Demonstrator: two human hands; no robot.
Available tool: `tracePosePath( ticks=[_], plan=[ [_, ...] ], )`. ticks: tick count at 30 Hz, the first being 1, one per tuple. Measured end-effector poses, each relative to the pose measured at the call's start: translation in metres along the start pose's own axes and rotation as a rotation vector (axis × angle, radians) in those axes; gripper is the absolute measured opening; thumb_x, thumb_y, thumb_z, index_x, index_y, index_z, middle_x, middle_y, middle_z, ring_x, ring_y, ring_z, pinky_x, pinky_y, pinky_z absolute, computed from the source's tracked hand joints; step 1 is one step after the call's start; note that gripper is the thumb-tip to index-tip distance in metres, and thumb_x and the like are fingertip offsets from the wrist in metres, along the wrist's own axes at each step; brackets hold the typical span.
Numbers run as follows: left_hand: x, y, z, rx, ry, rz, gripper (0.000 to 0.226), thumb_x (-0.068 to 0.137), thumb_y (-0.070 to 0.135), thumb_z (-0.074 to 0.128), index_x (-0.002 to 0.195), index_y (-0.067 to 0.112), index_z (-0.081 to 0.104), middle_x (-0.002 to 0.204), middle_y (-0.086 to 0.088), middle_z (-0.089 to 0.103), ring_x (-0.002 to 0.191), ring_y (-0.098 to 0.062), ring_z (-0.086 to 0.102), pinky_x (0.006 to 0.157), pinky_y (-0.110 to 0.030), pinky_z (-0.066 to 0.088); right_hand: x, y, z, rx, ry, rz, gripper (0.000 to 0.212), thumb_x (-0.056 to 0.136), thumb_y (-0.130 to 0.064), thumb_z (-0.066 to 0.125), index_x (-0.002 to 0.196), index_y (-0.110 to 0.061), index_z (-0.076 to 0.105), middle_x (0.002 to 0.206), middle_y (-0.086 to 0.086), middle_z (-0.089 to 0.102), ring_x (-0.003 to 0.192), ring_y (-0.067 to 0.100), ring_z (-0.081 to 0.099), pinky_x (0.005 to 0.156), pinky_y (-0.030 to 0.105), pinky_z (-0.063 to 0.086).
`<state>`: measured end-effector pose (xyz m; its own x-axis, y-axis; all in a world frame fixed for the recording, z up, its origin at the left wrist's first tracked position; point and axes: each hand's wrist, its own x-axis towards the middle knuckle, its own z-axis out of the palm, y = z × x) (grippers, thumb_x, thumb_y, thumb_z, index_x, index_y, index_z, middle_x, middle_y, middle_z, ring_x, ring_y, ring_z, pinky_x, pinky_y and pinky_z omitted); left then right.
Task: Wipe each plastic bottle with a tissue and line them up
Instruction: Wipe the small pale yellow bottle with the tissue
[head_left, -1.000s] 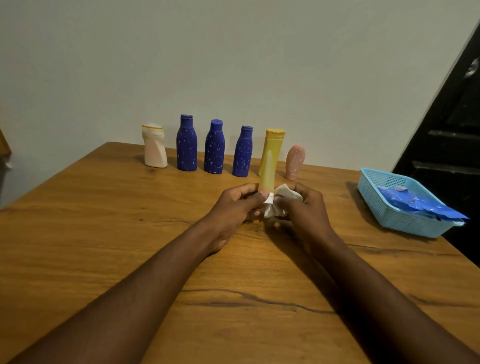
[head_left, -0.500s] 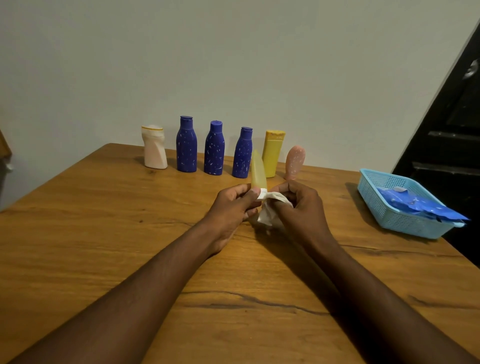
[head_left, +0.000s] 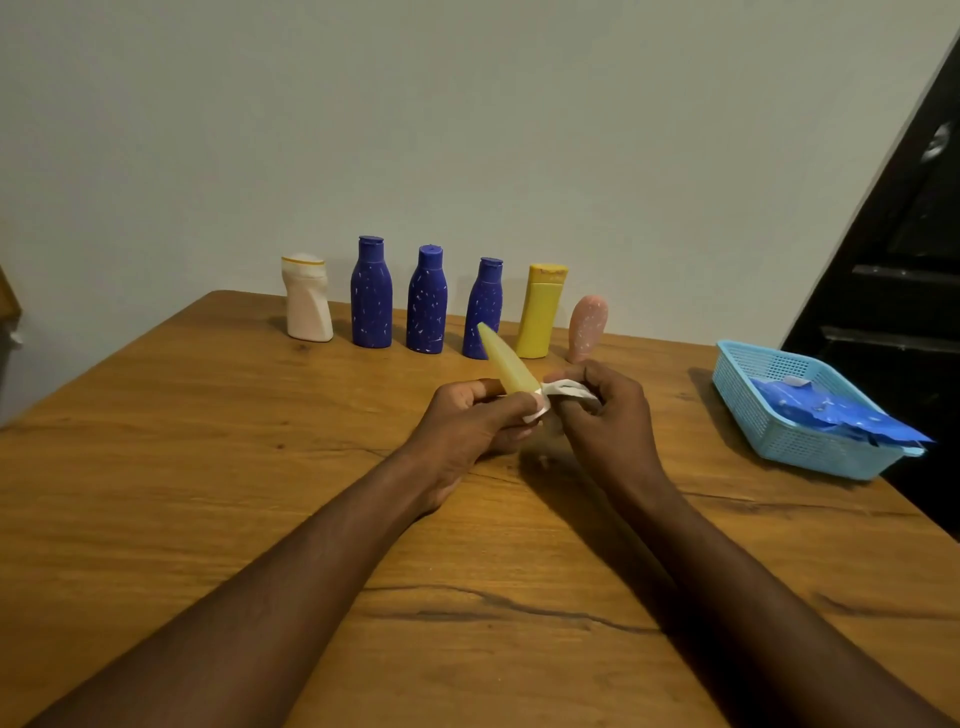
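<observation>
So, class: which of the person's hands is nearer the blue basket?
Right. The right hand, gripping the tissue, lies between the blue basket and the left hand, which holds the yellow tube farther away.

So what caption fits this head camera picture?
Left hand holds a yellow tube, right hand wipes it with tissue; six bottles behind.

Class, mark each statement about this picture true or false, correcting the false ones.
1. Three blue bottles stand in the row. True.
2. The left hand holds a pale yellow bottle. True.
3. The tissue lies in the basket. False: the right hand grips the tissue, outside the basket.
4. The pink bottle stands at the left end. False: the pink bottle stands rightmost; a white bottle stands leftmost.
</observation>
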<state>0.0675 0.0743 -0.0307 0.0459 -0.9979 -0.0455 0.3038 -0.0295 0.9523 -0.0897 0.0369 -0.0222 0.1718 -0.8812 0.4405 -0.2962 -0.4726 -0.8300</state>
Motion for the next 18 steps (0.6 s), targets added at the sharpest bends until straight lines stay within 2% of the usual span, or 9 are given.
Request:
tracePosePath(
  ticks=[3,8,12,18],
  plan=[
    [-0.0002,0.0023,0.0020,-0.128,0.049,0.002,0.026,0.090,0.008,0.074,0.113,-0.002,0.068,0.106,-0.013,0.079,0.103,-0.020,0.076,0.092,-0.033,0.060,-0.0012,-0.0020,0.0009,0.011,0.000,-0.075,0.024,0.091,0.001,0.062,0.101,-0.018,0.073,0.093,-0.008,0.072,0.089,0.005,0.066,0.078,0.025,0.056],
    [0.0032,0.0056,-0.0015,-0.338,0.106,-0.014,0.038,0.090,0.007,0.074,0.123,-0.009,0.063,0.110,-0.021,0.076,0.105,-0.026,0.075,0.086,-0.031,0.062,-0.0037,-0.0035,0.0076,-0.070,-0.015,-0.249,0.030,0.082,0.005,0.066,0.103,-0.015,0.075,0.097,-0.005,0.073,0.094,0.008,0.066,0.082,0.025,0.056],
    [0.0021,0.0052,-0.0011,-0.324,0.111,-0.027,0.039,0.090,0.008,0.074,0.124,-0.007,0.063,0.109,-0.020,0.077,0.103,-0.026,0.076,0.085,-0.032,0.063,-0.0041,-0.0009,0.0084,-0.100,-0.058,-0.217,0.032,0.080,0.006,0.067,0.102,-0.015,0.077,0.099,-0.005,0.074,0.094,0.007,0.068,0.085,0.027,0.058],
    [0.0022,0.0022,0.0007,-0.239,0.102,-0.040,0.044,0.088,0.013,0.078,0.127,-0.002,0.062,0.109,-0.015,0.078,0.103,-0.022,0.076,0.090,-0.035,0.061,-0.0001,0.0015,-0.0002,-0.081,0.031,-0.198,0.026,0.084,0.004,0.067,0.100,-0.014,0.076,0.093,-0.005,0.074,0.088,0.007,0.068,0.082,0.029,0.059]
  ],
)
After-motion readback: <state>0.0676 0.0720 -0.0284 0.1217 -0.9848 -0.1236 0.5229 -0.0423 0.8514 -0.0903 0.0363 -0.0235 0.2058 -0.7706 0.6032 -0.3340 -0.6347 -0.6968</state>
